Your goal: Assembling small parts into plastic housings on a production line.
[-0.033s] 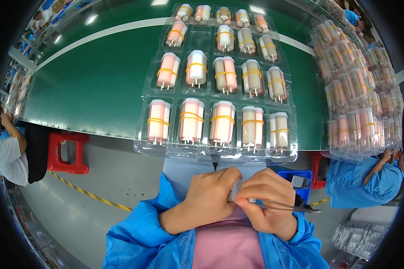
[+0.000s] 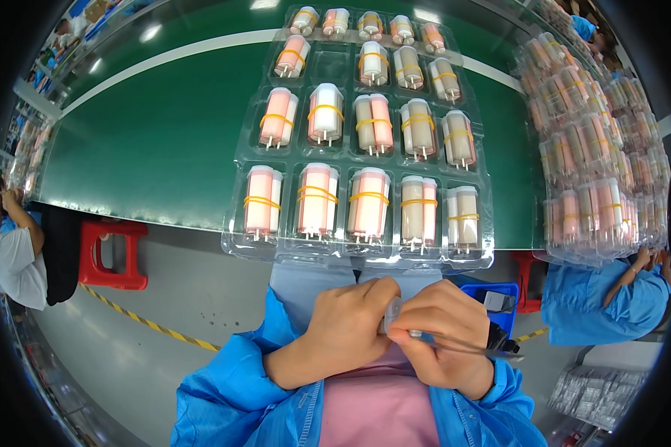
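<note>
The left hand [image 2: 343, 322] closes around a small pale cylinder [image 2: 390, 316], held between the two hands on the wearer's side of the clear tray [image 2: 320, 252]; the right hand [image 2: 446, 334] grips a thin metal tool [image 2: 476, 348], blurred along its length. Good handling here would seem to call for a firm, uncrushing hold on the cylinder and a steady tool, its tip kept clear of skin.

The bare left hand [image 2: 350, 320] curled inward, its back upward, close beside the bare right hand [image 2: 446, 324], whose thumb [image 2: 411, 349] and bent fingers [image 2: 431, 313] pinched together. The blue-sleeved left forearm [image 2: 287, 365] slanted in from the near left.
</note>
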`<control>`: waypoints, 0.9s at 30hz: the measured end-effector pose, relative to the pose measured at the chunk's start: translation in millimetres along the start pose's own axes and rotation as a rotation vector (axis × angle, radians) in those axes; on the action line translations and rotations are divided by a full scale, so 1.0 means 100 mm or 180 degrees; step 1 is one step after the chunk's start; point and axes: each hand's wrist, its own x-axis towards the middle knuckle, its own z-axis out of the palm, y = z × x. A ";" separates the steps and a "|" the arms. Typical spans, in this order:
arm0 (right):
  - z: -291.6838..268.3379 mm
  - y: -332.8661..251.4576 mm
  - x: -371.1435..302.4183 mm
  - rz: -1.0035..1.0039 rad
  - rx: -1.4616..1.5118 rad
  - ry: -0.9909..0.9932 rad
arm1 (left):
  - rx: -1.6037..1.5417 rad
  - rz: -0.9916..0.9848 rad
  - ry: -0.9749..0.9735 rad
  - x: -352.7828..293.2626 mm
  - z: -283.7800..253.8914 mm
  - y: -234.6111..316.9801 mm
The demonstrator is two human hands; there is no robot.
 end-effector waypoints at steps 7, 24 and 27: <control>-0.07 0.08 -0.10 0.0415 0.0889 0.0318 | -0.0315 -0.0107 0.0228 0.00 0.01 0.02; 0.01 0.19 -0.22 0.0512 0.1220 0.1377 | -0.1191 -0.0497 -0.0017 0.01 -0.05 0.08; 0.01 0.19 -0.22 0.0544 0.1244 0.1347 | -0.1385 -0.0602 -0.0151 0.01 -0.07 0.08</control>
